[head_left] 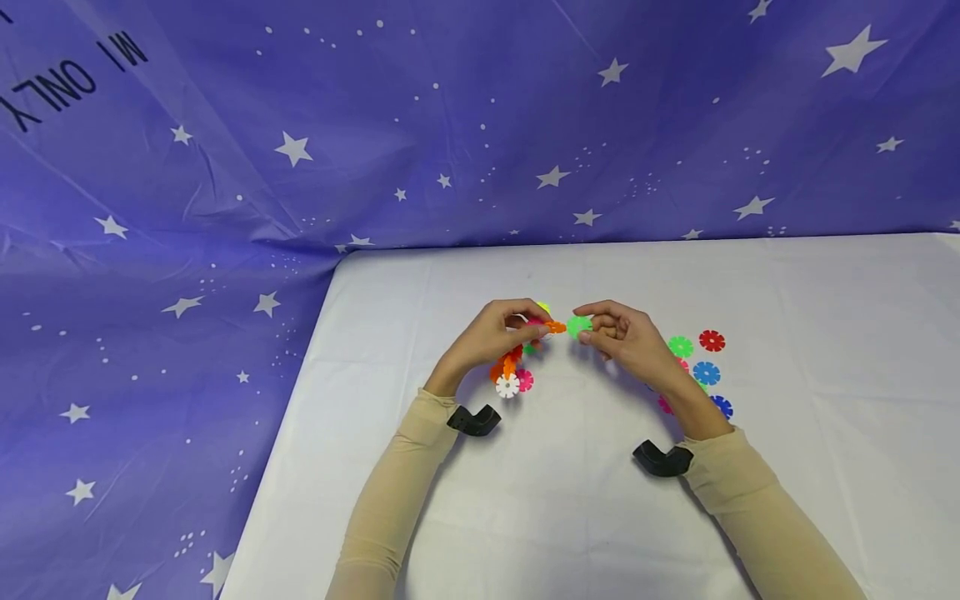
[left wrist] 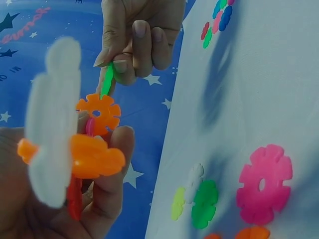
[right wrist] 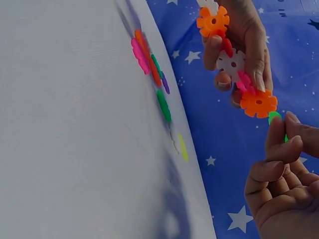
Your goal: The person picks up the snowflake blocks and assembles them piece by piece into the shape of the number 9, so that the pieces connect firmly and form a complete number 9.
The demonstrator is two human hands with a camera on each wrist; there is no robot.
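My left hand [head_left: 504, 329] holds a chain of notched plastic discs joined edge to edge. In the right wrist view the chain runs from an orange disc [right wrist: 213, 21] through a red disc [right wrist: 227, 46], a white disc [right wrist: 231, 64] and a pink disc [right wrist: 245, 82] to an orange end disc [right wrist: 258, 103]. Another white disc [left wrist: 54, 124] looms large in the left wrist view. My right hand [head_left: 626, 337] pinches a green disc [head_left: 578, 326] between thumb and forefinger. Its edge meets the rim of the orange end disc, the two standing crosswise.
Loose discs lie on the white-covered table [head_left: 570, 500] under the left hand, among them a pink disc [left wrist: 264, 184] and a green disc [left wrist: 205, 204]. More, including a red disc [head_left: 712, 341] and a blue disc [head_left: 707, 372], lie beside the right wrist. A purple star-printed cloth [head_left: 480, 125] hangs behind.
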